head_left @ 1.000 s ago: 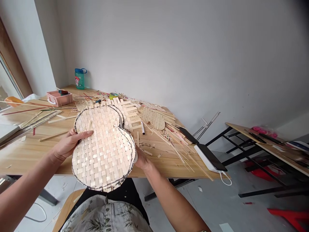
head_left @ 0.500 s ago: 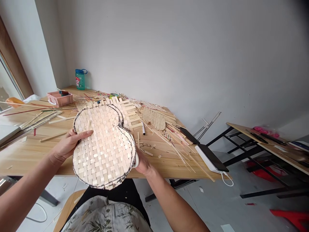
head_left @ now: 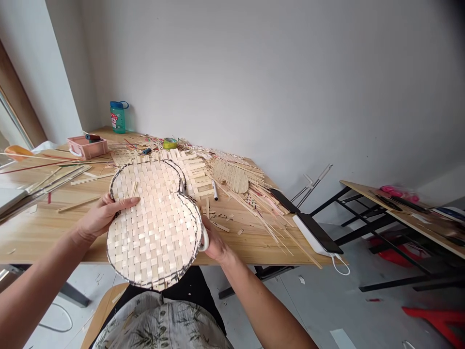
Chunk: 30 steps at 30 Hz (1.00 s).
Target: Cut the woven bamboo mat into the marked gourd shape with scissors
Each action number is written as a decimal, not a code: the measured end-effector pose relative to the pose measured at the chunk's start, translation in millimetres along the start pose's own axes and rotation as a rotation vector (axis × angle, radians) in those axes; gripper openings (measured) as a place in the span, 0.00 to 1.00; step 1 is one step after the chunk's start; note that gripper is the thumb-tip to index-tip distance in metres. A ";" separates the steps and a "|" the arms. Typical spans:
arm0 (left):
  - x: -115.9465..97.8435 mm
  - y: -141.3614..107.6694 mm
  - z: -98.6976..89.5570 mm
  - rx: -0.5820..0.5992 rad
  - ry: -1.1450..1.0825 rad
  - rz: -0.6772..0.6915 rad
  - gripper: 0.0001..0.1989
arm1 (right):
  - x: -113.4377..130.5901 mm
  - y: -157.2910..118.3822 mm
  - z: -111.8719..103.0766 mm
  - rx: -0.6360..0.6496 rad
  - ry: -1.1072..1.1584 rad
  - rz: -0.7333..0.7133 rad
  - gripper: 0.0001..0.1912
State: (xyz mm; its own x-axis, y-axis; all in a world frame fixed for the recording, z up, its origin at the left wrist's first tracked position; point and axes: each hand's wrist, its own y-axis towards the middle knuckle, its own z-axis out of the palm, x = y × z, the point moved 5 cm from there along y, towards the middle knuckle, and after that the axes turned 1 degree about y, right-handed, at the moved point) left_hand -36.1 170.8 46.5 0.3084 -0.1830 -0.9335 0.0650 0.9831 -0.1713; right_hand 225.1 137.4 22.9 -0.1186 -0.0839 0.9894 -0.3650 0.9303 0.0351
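A gourd-shaped mat woven from pale bamboo strips (head_left: 156, 228) is held up before me, its outline marked by a dark stitched line. At its upper right, loose strip ends stick out past that line. My left hand (head_left: 105, 211) grips the left edge at the narrow waist, thumb flat on the front and fingers behind. On the lower right side is my right hand (head_left: 214, 242), its fingers partly hidden behind the mat. A white looped handle (head_left: 205, 239) shows in that hand; the rest of the tool is out of sight.
Bamboo strips and scraps (head_left: 254, 208) litter the wooden table (head_left: 240, 247). Around them lie a marker (head_left: 215, 190), a yellow-green tape roll (head_left: 170, 143), a pink basket (head_left: 87, 147), a teal bottle (head_left: 118, 118) and a black-screened device (head_left: 321, 235). A second table (head_left: 363, 193) stands right.
The mat's lower part has tipped slightly down and left, while both hands keep their hold. The camera view has shifted a little.
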 end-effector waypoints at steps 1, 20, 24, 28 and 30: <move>0.4 -0.1 -0.4 -0.005 0.001 -0.002 0.16 | 1.5 0.3 -0.3 0.006 0.007 -0.016 0.24; 1.1 -1.1 0.6 0.017 -0.010 0.015 0.18 | 13.6 0.9 4.9 -0.005 0.112 -0.078 0.20; 3.5 0.3 0.3 0.008 -0.028 0.004 0.19 | 21.0 3.3 8.6 0.032 0.101 -0.124 0.20; 5.7 1.2 -1.0 -0.016 -0.043 -0.002 0.19 | 28.3 6.6 10.2 0.052 0.089 -0.182 0.23; 6.2 0.4 -1.2 -0.031 -0.047 -0.013 0.20 | 29.9 8.1 9.7 0.057 0.092 -0.214 0.24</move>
State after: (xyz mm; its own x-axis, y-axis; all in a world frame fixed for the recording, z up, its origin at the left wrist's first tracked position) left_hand -35.3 170.2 40.3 0.3521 -0.1948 -0.9155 0.0398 0.9803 -0.1933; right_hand 209.7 138.9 51.4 0.0508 -0.2412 0.9692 -0.4247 0.8731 0.2395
